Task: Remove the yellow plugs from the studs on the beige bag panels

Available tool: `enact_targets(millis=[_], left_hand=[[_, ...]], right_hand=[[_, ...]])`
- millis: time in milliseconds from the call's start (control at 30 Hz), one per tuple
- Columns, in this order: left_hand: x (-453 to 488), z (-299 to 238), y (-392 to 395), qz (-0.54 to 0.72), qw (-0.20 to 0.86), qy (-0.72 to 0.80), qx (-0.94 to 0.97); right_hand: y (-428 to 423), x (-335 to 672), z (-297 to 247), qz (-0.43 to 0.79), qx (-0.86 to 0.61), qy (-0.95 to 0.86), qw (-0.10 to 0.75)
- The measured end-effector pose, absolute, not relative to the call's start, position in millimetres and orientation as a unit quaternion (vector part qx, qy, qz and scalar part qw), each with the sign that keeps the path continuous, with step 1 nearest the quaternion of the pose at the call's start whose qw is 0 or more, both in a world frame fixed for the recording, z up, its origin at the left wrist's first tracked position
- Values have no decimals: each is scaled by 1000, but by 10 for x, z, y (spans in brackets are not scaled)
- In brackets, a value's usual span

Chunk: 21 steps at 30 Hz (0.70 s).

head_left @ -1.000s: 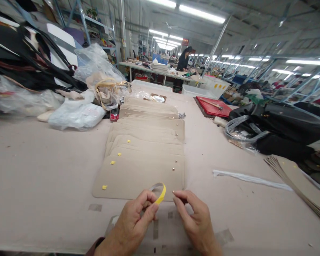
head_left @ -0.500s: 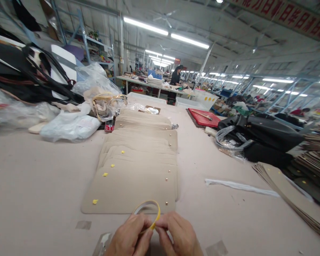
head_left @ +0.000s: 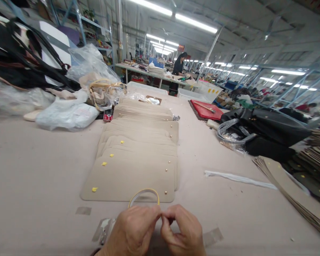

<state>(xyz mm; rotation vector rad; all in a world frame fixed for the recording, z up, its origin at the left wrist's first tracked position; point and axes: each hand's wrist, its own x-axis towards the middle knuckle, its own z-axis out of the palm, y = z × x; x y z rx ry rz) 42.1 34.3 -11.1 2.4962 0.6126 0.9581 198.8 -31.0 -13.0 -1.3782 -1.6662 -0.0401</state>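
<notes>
My left hand (head_left: 134,225) is closed round a thin roll of yellow tape (head_left: 144,191), whose upper rim shows behind the fingers. My right hand (head_left: 184,229) is in a pinch, its thumb and forefinger meeting the left fingertips. Anything between those tips is too small to make out. Just beyond the hands, overlapping beige panels (head_left: 133,177) run away from me in a row. Small yellow tabs (head_left: 94,189) sit along their left side, and metal studs (head_left: 165,192) along their right. Beside my left wrist lies a small clear bag (head_left: 104,229), partly covered by the hand.
Plastic-wrapped goods (head_left: 69,113) and black bags are piled at the left. A white strip (head_left: 237,179), a black bag (head_left: 266,131) and stacked beige strips (head_left: 290,185) lie to the right. Farther off are a red board (head_left: 206,109) and a person (head_left: 178,67) standing at another table.
My fingertips have drawn together, and the left hand now covers more of the tape roll. The view has tipped slightly downward. The panels lie as before.
</notes>
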Motion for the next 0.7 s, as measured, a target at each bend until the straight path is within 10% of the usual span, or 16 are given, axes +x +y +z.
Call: enact_targets(millis=[267, 700], left_hand=[[611, -51, 376, 349, 134, 191, 908], [637, -362, 620, 148, 96, 315, 932]], right_hand=[[-165, 2159, -271, 414, -660, -317, 542], [-18, 2331, -323, 396, -721, -397, 408]])
